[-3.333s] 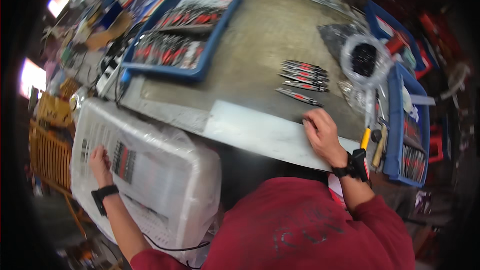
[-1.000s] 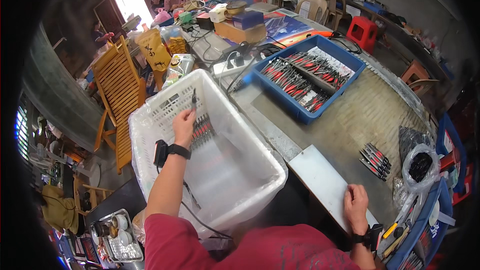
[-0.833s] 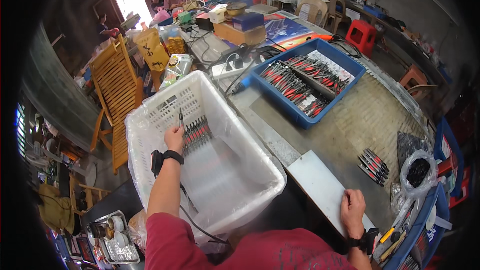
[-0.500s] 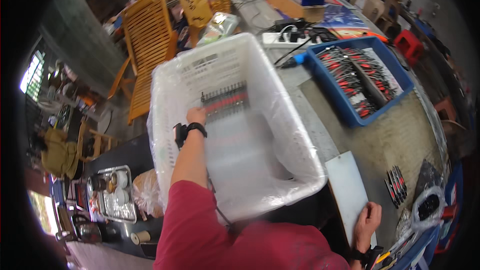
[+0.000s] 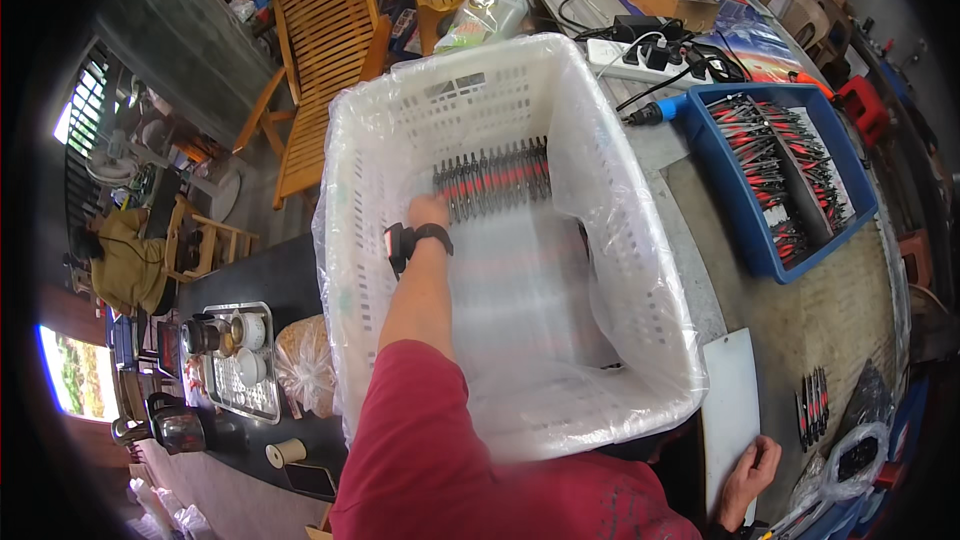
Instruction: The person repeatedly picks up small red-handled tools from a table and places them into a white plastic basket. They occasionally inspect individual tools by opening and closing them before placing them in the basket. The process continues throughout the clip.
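My left hand reaches into a white plastic basket lined with clear film. Its fingers look curled in at the left end of a row of slim black-and-red pen-shaped tools; what they hold, if anything, is hidden. Below the row, a cloudy translucent sheet covers the basket's contents, with faint red showing through. On the right, my right hand rests at the lower end of a white board, fingers bent and together, with nothing seen in them. Several similar tools lie beside the board.
A blue tray with a divider holds many more such tools at the right. Behind it are a power strip and cables. At left stand a metal tray with cups, a bagged item and a wooden chair.
The view has shifted, so the basket appears lower and further right. My left hand stays at the left end of the tool row; my right hand is still by the board.
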A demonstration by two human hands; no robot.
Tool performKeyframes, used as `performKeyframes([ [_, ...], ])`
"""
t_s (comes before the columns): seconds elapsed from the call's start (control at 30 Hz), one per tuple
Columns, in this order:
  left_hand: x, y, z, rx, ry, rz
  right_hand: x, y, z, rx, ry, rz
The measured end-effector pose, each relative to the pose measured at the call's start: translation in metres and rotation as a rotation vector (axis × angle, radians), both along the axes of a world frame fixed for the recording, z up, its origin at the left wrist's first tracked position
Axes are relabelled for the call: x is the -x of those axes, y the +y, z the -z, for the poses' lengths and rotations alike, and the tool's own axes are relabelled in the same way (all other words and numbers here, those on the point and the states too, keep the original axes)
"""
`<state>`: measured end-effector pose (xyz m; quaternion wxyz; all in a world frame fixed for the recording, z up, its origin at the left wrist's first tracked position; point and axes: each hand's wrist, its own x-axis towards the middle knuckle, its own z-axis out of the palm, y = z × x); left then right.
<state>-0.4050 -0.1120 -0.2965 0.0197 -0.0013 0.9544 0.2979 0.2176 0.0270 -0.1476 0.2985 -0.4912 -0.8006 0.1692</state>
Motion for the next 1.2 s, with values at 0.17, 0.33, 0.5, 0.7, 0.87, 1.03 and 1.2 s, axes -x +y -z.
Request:
performKeyframes([
  [0.17, 0.002, 0.002, 0.005, -0.017, 0.043, -0.021, -0.001, -0.001, -0.002, 0.042, -0.062, 0.045],
  [0.33, 0.001, 0.005, 0.003, -0.026, 0.079, -0.044, 0.001, -0.002, -0.005, 0.038, -0.087, 0.05],
  [0.5, -0.005, 0.006, -0.003, -0.041, 0.104, -0.083, 0.002, -0.001, -0.005, 0.05, -0.08, 0.056],
  [0.7, -0.004, 0.004, -0.005, -0.011, 0.064, -0.051, 0.0, -0.001, -0.005, 0.03, -0.089, 0.05],
  [0.87, -0.004, 0.005, -0.004, -0.028, 0.062, -0.051, 0.0, 0.0, -0.003, 0.023, -0.081, 0.04],
  [1.03, -0.011, 0.008, -0.01, -0.016, 0.127, -0.092, 0.0, 0.0, -0.002, 0.041, -0.054, 0.042],
  [1.2, -0.014, 0.009, -0.02, 0.014, 0.057, -0.07, -0.001, 0.0, -0.001, 0.053, -0.034, 0.051],
])
